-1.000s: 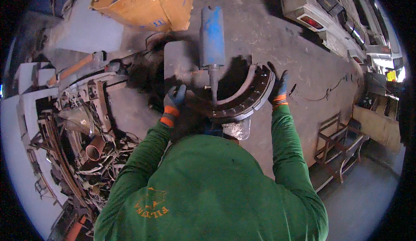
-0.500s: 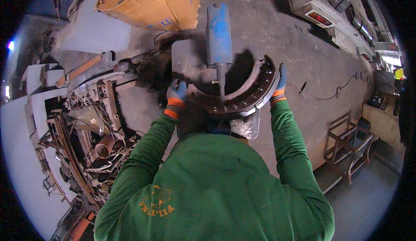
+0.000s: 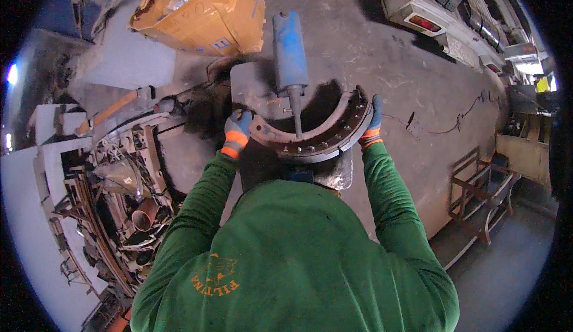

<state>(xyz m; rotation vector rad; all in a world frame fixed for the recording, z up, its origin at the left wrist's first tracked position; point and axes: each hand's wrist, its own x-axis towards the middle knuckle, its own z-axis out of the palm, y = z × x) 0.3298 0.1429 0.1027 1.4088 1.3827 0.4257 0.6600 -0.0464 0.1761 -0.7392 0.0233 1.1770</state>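
Note:
A large curved brake shoe (image 3: 324,145), dark with a row of small rivets or pins along its inner face, lies like a bowl in front of me. My left hand (image 3: 239,128), in a grey-blue glove with an orange cuff, grips its left end. At its right end my right hand (image 3: 374,120), gloved alike, is closed round the outer rim. Above the shoe stands a blue cylinder (image 3: 290,54) of a machine. From it a grey metal rod (image 3: 296,114) reaches down to the shoe's inner curve; whether its tip touches is unclear.
A torn cardboard box (image 3: 203,18) stands beyond the machine. Scrap metal and a rusty pipe (image 3: 144,215) heap up at my left. To the right are a rusty metal frame (image 3: 486,191) and, farther off, a vehicle part with a red lamp (image 3: 425,24). A cable crosses the floor.
The whole view has shifted a little, so the machine and shoe appear slightly farther left. Both hands keep their hold on the brake shoe, with no clear movement of it against the rod.

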